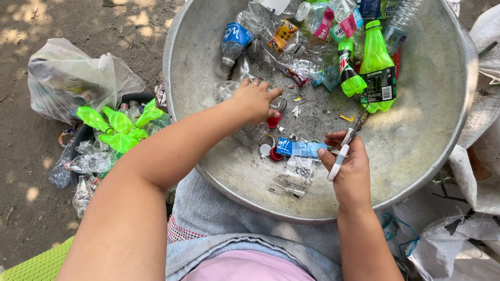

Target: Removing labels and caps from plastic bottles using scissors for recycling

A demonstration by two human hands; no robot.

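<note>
A big round metal basin (442,130) rests on my lap. My left hand (255,99) reaches into it and lies on a crushed clear plastic bottle (245,132) near a red cap (273,122). My right hand (351,169) grips a small white-handled knife (341,153), its blade pointing up toward the green bottles. A torn blue label (299,149) and a clear printed label (294,174) lie between the hands, with a white cap (265,150) beside them.
Several bottles fill the basin's far side: two bright green ones (376,67), clear ones with blue, yellow and pink labels. A dark tub (83,135) of crushed green and clear bottles stands at the left beside a filled plastic bag (73,78). White sacks (469,229) lie at the right.
</note>
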